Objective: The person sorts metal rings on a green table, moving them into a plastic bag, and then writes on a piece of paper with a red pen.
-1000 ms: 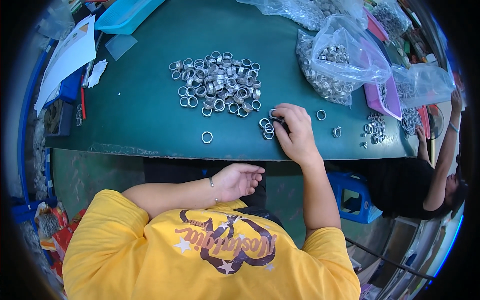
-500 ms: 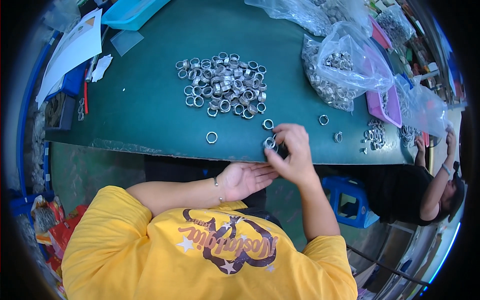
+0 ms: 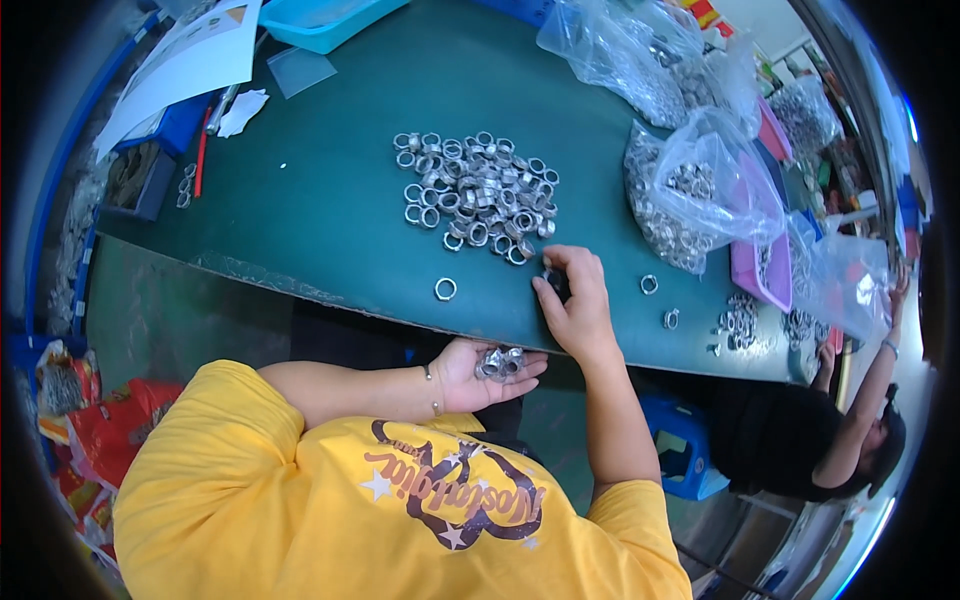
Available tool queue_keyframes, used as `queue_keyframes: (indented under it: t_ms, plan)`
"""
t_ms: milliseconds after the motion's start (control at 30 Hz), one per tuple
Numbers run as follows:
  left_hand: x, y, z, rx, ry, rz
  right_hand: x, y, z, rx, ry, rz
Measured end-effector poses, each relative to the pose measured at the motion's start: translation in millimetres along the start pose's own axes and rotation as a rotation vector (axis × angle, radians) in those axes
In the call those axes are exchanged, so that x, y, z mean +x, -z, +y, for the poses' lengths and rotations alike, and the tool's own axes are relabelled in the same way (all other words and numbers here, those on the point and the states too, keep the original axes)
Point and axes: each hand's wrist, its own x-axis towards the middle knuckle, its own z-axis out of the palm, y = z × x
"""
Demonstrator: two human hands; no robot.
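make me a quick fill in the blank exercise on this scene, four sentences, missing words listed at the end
1. The left hand is turned palm ____, with several metal rings lying in it.
2. From the right hand, the big pile of rings lies toward the upper ____ of the picture.
3. The shirt worn by the person with these two hands is mainly coloured ____.
4. The plastic stool below the table edge is coloured ____.

Missing words: up; left; yellow; blue
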Motion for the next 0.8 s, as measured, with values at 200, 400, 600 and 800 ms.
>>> queue_keyframes:
  t_ms: [200, 400, 600, 800]
  plan:
    - [-1.9, -3.8, -1.2, 0.085, -0.034, 0.043, 10.8, -20.6, -15.3, -0.134, 0.028, 0.161]
    - [-4.8, 4.5, 0.9, -0.032, 0.012, -0.168, -13.2, -9.5, -22.9, 0.070, 0.181, -0.114]
    - [-6.8, 5.2, -0.3, -0.185, 0.087, -0.335, -32.6, 1.5, -40.8, 0.250, 0.280, -0.260]
    - [-8.6, 2.6, 1.7, -0.103, 0.062, -0.141, 45.9, -22.1, -19.7, -0.307, 0.282, 0.028]
